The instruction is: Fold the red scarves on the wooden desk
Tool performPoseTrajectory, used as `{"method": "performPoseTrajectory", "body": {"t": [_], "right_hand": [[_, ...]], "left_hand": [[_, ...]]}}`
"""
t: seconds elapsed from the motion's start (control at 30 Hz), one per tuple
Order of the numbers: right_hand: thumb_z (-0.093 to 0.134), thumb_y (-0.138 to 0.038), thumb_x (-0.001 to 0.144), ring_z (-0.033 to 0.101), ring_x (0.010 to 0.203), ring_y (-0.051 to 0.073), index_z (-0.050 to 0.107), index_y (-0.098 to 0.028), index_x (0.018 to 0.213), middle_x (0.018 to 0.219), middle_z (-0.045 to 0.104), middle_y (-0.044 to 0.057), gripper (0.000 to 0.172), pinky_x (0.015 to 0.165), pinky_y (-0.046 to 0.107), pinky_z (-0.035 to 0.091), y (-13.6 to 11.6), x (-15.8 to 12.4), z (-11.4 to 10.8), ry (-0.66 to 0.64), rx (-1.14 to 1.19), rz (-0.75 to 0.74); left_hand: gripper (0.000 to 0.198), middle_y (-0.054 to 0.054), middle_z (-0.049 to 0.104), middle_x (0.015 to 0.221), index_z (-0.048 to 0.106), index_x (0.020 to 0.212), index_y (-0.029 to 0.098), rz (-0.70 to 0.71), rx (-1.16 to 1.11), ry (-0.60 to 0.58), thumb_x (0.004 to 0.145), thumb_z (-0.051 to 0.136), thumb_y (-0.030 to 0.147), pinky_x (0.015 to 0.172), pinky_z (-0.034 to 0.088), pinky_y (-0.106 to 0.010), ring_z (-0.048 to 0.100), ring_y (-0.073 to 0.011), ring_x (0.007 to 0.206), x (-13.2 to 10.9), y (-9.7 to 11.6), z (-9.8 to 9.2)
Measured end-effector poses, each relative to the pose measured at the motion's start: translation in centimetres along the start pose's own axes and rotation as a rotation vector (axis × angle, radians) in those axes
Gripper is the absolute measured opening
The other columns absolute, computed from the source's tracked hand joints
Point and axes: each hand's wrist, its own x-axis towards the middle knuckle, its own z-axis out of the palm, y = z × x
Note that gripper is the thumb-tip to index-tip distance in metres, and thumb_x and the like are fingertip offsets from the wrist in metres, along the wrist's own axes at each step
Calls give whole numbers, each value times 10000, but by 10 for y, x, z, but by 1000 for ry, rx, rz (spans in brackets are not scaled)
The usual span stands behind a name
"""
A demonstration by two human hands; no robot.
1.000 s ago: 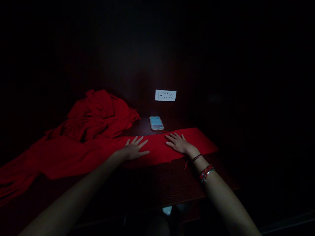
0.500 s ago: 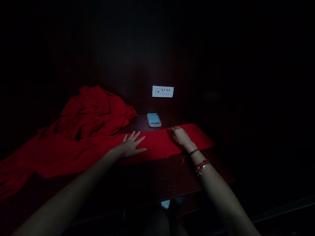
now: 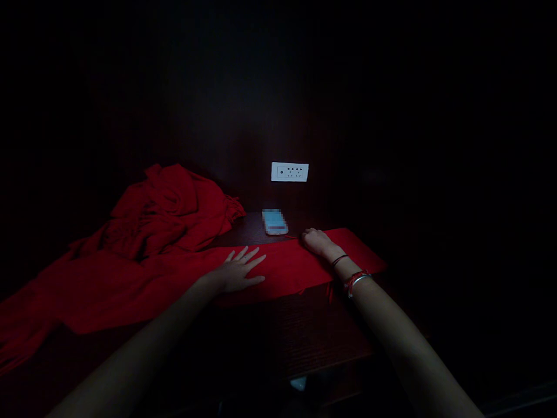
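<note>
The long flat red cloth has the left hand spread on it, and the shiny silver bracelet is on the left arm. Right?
Not quite: the shiny silver bracelet is on the right arm, as the head view shows. The left hand is spread on the long flat red cloth.

A wall socket and wooden tabletop show a dim room.

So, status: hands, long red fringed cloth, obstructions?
Left hand spread on cloth; right hand curled at its far edge. Cloth flat between hands. Rectangular blue-lit phone just beyond, off the cloth.
</note>
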Motion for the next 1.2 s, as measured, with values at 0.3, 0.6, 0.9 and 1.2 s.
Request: {"method": "performPoseTrajectory", "body": {"t": [0.3,0.6,0.9,1.2], "right_hand": [[337,-142,784,545,870,200,598,-108,905,954,581,142,289,714,267,411,4,4,-16,-99,-88,-184],[370,-151,749,541,867,222,597,-99,894,933,586,143,274,708,288,412,3,4,-25,-21,-137,-170],[377,-129,750,532,874,219,595,-119,871,925,584,138,249,726,305,384,-6,9,-22,-37,-107,-47],[206,-395,841,319,1119,234,345,-176,1208,1231,365,126,450,879,404,266,-25,-28,-2,34,125,121]], "left_hand": [[686,-20,62,1361,118,1281,313,-16,-2,-3,700,181,672,957,77,-469,22,-271,1225,-1,5,-3],[697,-24,59,1364,115,1281,313,-5,-10,-3,693,172,682,953,66,-481,13,-276,1225,0,2,-1],[756,-39,-7,1361,112,1277,331,-115,-37,-19,638,204,724,911,38,-559,-56,-334,1203,-2,6,-5],[840,-47,-52,1356,57,1285,309,-187,-48,-36,591,222,753,883,19,-600,-89,-361,1188,1,1,-1]]}}
